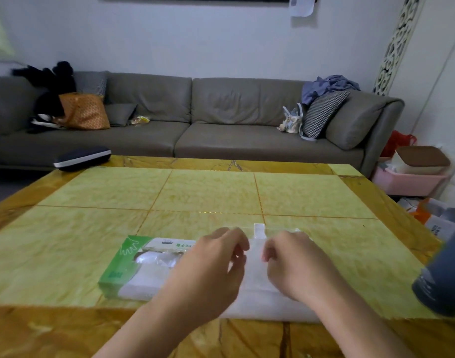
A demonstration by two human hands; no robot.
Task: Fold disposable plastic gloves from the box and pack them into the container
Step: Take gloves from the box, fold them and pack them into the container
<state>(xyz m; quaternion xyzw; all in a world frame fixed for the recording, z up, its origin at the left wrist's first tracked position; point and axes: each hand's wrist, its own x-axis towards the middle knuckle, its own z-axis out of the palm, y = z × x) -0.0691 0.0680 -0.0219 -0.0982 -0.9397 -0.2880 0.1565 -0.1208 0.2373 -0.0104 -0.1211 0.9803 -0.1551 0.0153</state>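
The thin glove [256, 277] lies flat on the near table [208, 192], just right of the green glove box [133, 264]; such slippery film can slide or unfold if the crease is not pressed. The left hand [213, 264] and right hand [291, 262] have curled fingers over it, but blur hides whether they pinch it. The container is probably the clear piece [260, 229] behind; I cannot tell.

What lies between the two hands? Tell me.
In the head view, a strip of the translucent plastic glove lies between the left hand and right hand, over the table.
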